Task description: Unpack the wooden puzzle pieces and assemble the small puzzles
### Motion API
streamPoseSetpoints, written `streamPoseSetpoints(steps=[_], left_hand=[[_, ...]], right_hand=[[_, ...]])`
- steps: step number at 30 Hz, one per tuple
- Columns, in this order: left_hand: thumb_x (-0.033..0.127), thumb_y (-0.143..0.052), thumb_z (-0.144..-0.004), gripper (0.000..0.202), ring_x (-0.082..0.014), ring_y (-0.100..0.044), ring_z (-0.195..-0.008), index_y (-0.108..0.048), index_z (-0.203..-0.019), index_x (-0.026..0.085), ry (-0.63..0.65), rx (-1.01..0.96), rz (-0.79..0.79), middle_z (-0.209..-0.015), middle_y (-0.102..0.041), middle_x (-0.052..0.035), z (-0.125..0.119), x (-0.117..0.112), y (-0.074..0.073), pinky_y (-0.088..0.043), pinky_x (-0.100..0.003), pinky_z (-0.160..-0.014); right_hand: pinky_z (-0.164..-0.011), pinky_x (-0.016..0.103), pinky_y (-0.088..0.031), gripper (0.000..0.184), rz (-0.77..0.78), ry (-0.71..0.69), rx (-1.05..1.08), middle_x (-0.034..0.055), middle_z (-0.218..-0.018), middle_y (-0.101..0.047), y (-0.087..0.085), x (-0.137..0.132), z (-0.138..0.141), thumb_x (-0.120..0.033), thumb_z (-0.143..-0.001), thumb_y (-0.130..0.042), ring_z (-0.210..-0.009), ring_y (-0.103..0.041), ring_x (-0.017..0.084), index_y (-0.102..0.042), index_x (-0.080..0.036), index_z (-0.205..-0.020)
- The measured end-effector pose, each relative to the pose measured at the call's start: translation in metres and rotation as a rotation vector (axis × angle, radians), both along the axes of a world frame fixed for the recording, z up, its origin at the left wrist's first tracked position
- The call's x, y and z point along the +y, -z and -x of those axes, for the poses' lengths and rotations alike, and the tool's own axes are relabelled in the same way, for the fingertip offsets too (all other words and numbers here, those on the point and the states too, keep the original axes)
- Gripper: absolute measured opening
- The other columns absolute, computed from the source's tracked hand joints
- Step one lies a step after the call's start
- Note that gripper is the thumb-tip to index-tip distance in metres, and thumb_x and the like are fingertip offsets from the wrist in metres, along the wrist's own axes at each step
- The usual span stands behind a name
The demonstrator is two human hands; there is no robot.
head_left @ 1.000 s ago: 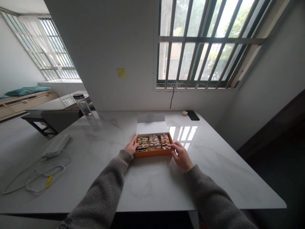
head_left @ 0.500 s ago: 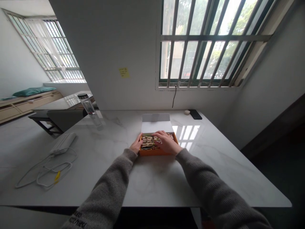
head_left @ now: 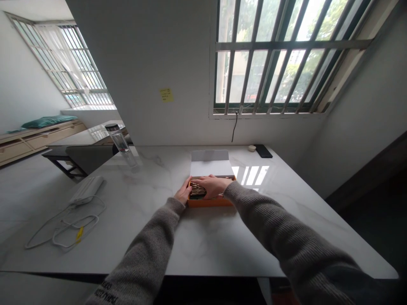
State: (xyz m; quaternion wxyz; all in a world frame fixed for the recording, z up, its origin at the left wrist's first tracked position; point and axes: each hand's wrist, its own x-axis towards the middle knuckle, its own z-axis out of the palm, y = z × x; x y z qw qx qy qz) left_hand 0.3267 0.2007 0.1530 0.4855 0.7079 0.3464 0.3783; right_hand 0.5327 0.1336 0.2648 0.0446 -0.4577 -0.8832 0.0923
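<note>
At the middle of a pale marbled table (head_left: 203,250): one orange box (head_left: 210,203), lid (head_left: 210,168) already folded back, not closed; thin packed pieces (head_left: 197,191) inside, partly covered. Left hand (head_left: 182,193): half-curled against the box's left end, firmness of hold untellable. Right hand (head_left: 212,187): loosely bent over the pieces; whether it grips any, hidden. Further items: clear bottle (head_left: 118,140), white cabled device (head_left: 87,189), dark phone (head_left: 263,151). Room: barred window (head_left: 270,76), yellow note (head_left: 166,95) on grey wall (head_left: 152,51).
</note>
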Motion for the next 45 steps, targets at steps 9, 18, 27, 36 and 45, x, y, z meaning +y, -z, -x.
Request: streamPoseSetpoints(steps=[9, 18, 27, 36, 45], left_hand=[[0.041, -0.051, -0.093, 0.062, -0.0258, -0.039, -0.145, -0.040, -0.150, 0.020, 0.013, 0.014, -0.006, -0.155, -0.045, -0.0071, 0.000, -0.004, -0.004, -0.023, -0.038, -0.125], [0.041, -0.050, -0.093, 0.063, -0.0269, -0.037, -0.147, -0.040, -0.150, 0.019, -0.005, 0.028, -0.012, -0.157, -0.042, -0.0069, 0.003, -0.003, -0.002, -0.023, -0.037, -0.125], [0.059, -0.043, -0.094, 0.076, -0.0302, -0.035, -0.147, -0.031, -0.153, 0.012, -0.057, -0.145, -0.122, -0.159, -0.035, -0.0181, 0.001, -0.013, -0.020, -0.032, -0.042, -0.119], [0.054, -0.035, -0.098, 0.050, -0.0243, -0.064, -0.098, -0.064, -0.118, 0.017, -0.288, -0.056, -0.506, -0.103, -0.068, -0.0100, 0.016, -0.047, -0.063, -0.050, -0.037, -0.090], [0.034, -0.048, -0.094, 0.029, -0.0249, -0.064, -0.088, -0.074, -0.096, 0.022, -0.052, 0.230, -0.650, -0.085, -0.073, -0.0062, 0.012, -0.056, -0.076, -0.046, -0.039, -0.091]], right_hand=[[-0.085, 0.037, -0.049, 0.063, -0.125, 0.052, -0.033, 0.0124, -0.113, -0.068, -0.016, -0.012, 0.002, -0.031, -0.086, -0.065, -0.089, -0.069, 0.025, -0.046, -0.021, -0.145], [-0.091, 0.040, -0.046, 0.059, -0.259, 0.011, -0.146, 0.0185, -0.117, -0.065, 0.008, -0.003, 0.025, -0.038, -0.080, -0.080, -0.109, -0.064, 0.031, -0.053, -0.011, -0.124], [-0.086, 0.037, -0.046, 0.049, -0.243, 0.068, 0.015, 0.0152, -0.110, -0.066, -0.036, -0.009, 0.010, -0.038, -0.085, -0.073, -0.098, -0.065, 0.027, -0.054, -0.013, -0.123], [-0.089, 0.034, -0.051, 0.057, -0.002, -0.082, 0.219, 0.0084, -0.116, -0.066, -0.068, -0.085, 0.011, -0.039, -0.079, -0.074, -0.100, -0.064, 0.024, -0.056, -0.021, -0.130], [-0.094, 0.043, -0.052, 0.072, -0.034, -0.049, 0.139, 0.0169, -0.119, -0.065, 0.007, -0.111, 0.023, -0.039, -0.077, -0.077, -0.110, -0.063, 0.032, -0.049, -0.014, -0.140]])
